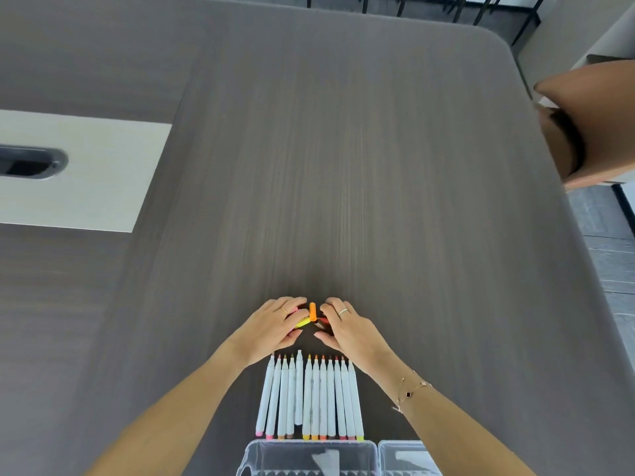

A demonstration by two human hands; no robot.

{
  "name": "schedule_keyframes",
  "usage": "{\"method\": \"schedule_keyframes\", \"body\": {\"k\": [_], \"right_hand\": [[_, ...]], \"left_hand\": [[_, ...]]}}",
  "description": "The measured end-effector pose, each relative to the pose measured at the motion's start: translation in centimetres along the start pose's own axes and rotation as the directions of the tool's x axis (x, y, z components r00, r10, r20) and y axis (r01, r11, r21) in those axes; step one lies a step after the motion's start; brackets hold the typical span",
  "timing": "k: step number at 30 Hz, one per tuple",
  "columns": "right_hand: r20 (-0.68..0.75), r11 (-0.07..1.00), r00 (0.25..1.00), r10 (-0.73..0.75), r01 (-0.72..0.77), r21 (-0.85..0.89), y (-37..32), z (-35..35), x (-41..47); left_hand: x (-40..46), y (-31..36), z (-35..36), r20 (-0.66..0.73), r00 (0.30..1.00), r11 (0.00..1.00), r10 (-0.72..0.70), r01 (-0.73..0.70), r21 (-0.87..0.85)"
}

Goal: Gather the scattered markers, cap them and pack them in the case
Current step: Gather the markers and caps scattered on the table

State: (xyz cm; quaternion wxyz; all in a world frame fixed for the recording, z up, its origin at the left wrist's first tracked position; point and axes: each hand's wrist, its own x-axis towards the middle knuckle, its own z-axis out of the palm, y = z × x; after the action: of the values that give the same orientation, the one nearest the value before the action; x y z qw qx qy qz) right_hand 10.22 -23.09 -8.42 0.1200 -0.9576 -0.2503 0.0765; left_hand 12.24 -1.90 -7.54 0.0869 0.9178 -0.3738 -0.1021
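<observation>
Several white markers (311, 396) lie side by side in a row on the dark wood table (343, 166), tips uncapped and pointing away from me. Just beyond the row, my left hand (271, 328) and my right hand (347, 326) are cupped around a small pile of loose caps. An orange cap (312, 311) stands between the hands and a yellow cap (302, 323) lies under my left fingers. Other caps are hidden under the fingers. A clear plastic case (309, 456) sits at the near edge, with its second part (407, 456) to the right.
A pale inset panel with a dark cable slot (31, 163) lies at the left. A brown chair back (591, 125) stands past the table's rounded right edge. Dark chair legs show beyond the far edge.
</observation>
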Motion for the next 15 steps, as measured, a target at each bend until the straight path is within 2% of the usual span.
{"method": "schedule_keyframes", "body": {"k": [9,15], "right_hand": [[0.047,0.995,0.998,-0.051,0.047,0.084,0.1,-0.5,-2.2],[0.048,0.998,0.999,0.016,-0.019,0.065,-0.5,-0.5,-3.3]], "left_hand": [[-2.9,-0.3,-0.1,0.108,0.993,0.988,-0.049,0.064,-0.139],[-3.3,-0.2,-0.4,0.132,0.990,0.987,-0.042,0.061,-0.149]]}}
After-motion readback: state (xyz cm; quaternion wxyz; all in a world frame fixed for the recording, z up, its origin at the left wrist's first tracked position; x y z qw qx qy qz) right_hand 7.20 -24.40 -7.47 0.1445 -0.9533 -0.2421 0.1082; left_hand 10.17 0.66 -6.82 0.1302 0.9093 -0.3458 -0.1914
